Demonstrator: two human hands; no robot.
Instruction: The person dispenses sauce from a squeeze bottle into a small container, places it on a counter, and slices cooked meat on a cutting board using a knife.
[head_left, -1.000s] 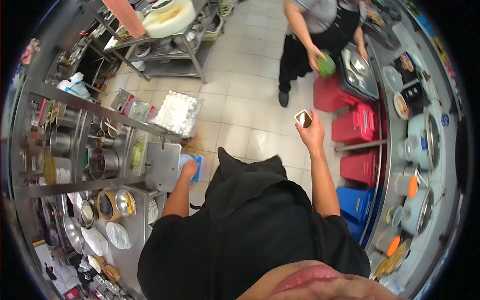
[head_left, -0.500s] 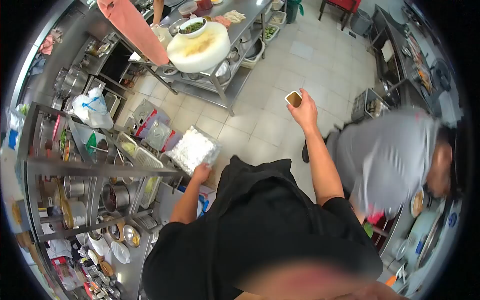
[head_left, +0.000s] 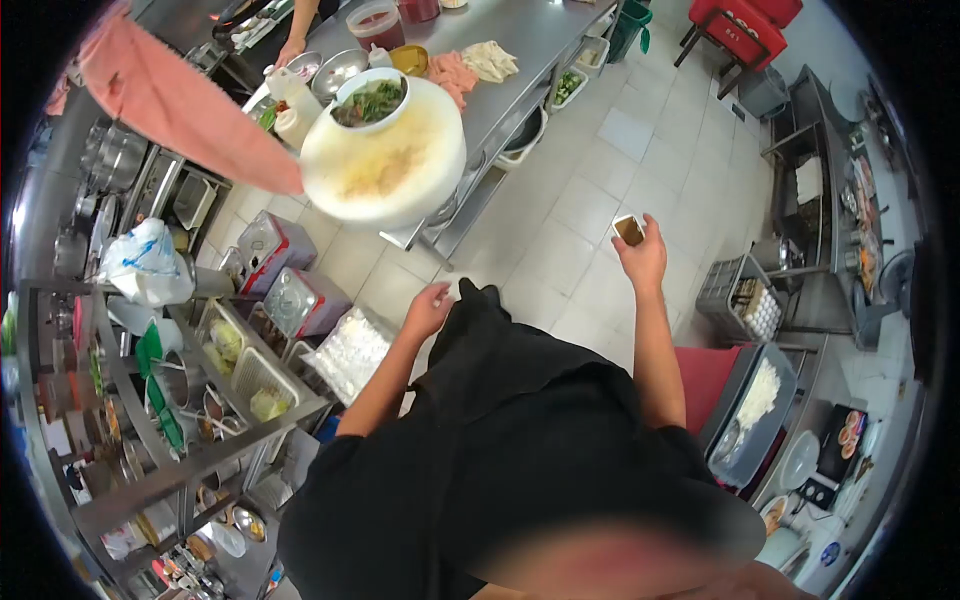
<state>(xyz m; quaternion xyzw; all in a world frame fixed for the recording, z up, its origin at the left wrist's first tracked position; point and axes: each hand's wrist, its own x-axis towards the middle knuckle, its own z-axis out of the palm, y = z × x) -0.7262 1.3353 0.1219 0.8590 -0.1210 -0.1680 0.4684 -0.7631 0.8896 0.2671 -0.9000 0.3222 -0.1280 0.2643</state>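
In my right hand [head_left: 643, 262] is a small white sauce cup [head_left: 617, 222] with brown liquid inside. Fingers and thumb grip its sides, and it is held out over the floor. My left hand [head_left: 426, 309] hangs in front of my black apron [head_left: 500, 360], fingers loosely curled and apart, holding nothing I can see. Just beyond its forearm lies a foil-covered block [head_left: 350, 352]. Ahead on the steel table [head_left: 500, 25], a bowl of green leaves [head_left: 372, 102] rests on a thick round white chopping block [head_left: 420, 165].
To the left stands a steel rack [head_left: 150, 490] with baskets and pots. A pink cloth [head_left: 170, 110] hangs at the upper left. On the right are a grey crate [head_left: 722, 300], a tub of white food [head_left: 757, 400] and a counter. Another person's hand [head_left: 291, 50] is behind the table.
I have moved toward the table with the bowl. My left hand has come away from the foil-covered block. The person in grey on the right is out of view. The cup stays in my right hand.
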